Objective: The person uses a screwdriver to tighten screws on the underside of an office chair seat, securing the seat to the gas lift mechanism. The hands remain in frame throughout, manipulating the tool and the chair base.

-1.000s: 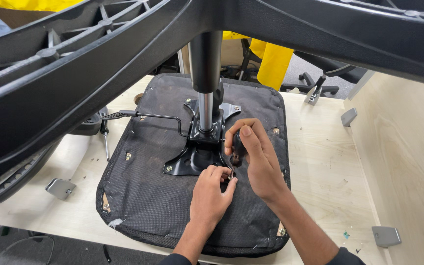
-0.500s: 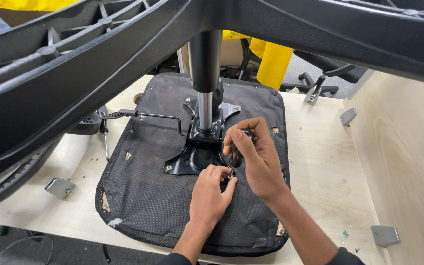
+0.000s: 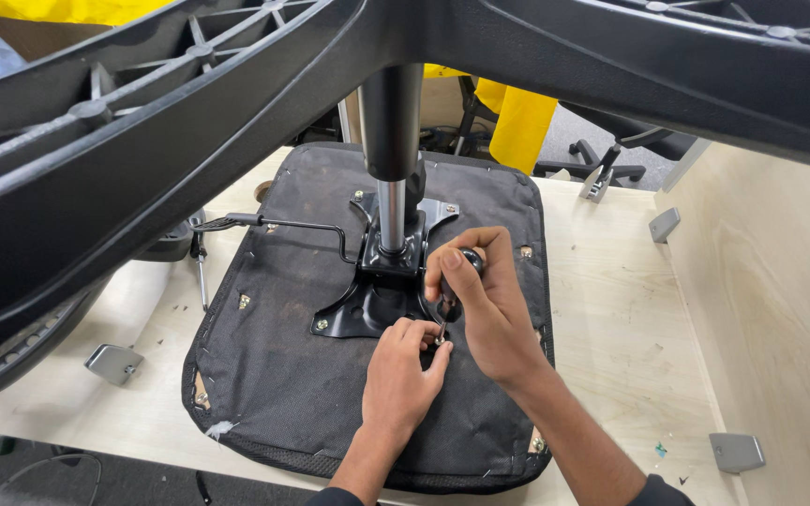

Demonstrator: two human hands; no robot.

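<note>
Nearest the camera, the left hand (image 3: 403, 372) pinches something tiny at the corner of the black mounting plate (image 3: 367, 305), too small to identify. Just above it, the right hand (image 3: 480, 300) wraps a screwdriver (image 3: 452, 298), its handle mostly hidden by fingers. Both work on the upturned seat (image 3: 311, 375). Farther off, the gas column (image 3: 391, 159) rises into the chair base (image 3: 189, 122), cut off by the frame.

We count two hands, the left hand (image 3: 403, 375) and right hand (image 3: 486, 305), at centre frame; one upturned chair seat (image 3: 292, 375); one black mounting plate (image 3: 367, 305); one gas-lift column (image 3: 391, 141); one screwdriver (image 3: 461, 272); four grey metal brackets, lower left (image 3: 112, 363), lower right (image 3: 735, 452), two upper right (image 3: 664, 225) (image 3: 598, 185).
</note>
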